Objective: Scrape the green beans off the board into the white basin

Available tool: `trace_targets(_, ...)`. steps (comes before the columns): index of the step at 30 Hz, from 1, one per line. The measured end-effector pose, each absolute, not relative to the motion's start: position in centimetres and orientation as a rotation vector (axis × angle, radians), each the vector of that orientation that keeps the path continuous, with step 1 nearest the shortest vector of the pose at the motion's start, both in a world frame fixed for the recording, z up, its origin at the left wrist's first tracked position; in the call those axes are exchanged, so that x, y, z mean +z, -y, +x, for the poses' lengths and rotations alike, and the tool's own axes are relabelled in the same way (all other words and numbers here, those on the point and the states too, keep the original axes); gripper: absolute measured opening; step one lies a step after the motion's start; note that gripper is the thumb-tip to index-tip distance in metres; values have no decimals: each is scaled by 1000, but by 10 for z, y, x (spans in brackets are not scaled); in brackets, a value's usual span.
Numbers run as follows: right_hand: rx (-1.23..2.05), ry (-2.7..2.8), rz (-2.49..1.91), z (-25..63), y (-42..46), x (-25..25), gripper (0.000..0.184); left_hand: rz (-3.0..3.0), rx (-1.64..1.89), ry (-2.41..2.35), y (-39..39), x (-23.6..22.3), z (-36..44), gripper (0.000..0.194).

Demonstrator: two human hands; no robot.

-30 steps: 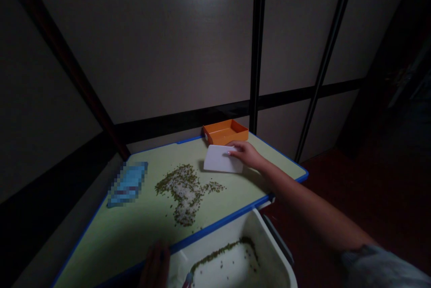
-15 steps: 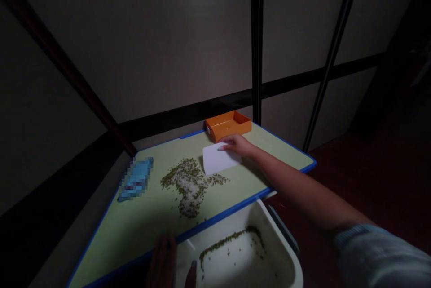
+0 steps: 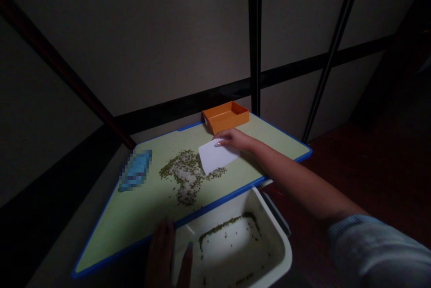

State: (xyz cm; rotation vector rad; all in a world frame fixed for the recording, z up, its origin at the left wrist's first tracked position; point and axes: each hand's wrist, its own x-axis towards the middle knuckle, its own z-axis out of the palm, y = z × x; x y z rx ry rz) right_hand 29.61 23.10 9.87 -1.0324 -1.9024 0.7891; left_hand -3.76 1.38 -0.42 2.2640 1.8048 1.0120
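My right hand point(image 3: 235, 139) pinches a white card point(image 3: 217, 155) between thumb and fingers, holding it tilted over the pale green board. Its lower corner reaches a small strip of green grains. Just left of it, green grains mixed with a whitish granular material form a loose pile point(image 3: 186, 175). In the dim foreground my left hand point(image 3: 166, 252) is closed on the left rim of a white bin point(image 3: 284, 252), thumb inside and fingers outside. Green grains line the bin's far inner edge, with others scattered on its floor.
An orange open tray point(image 3: 226, 119) stands at the board's back edge, beyond my right hand. A blue packet point(image 3: 136, 171), blurred out, lies at the left. The blue-edged board point(image 3: 134, 229) sits against a panelled wall, with the bin below its front edge.
The view has tipped slightly, so the board appears higher. Relative to the pile, the card has come a little nearer, down to the small strip of grains. My left hand keeps its hold.
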Motion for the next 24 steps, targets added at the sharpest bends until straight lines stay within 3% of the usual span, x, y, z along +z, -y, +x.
trace_targets(15,771,1800,-999,324,-220,100,17,2091,1066,-1903,-16,-9,-31,57)
trace_targets(24,607,1642,-1070,365,-200,80,28,1844,1110,-1920,-9,2,-12,61)
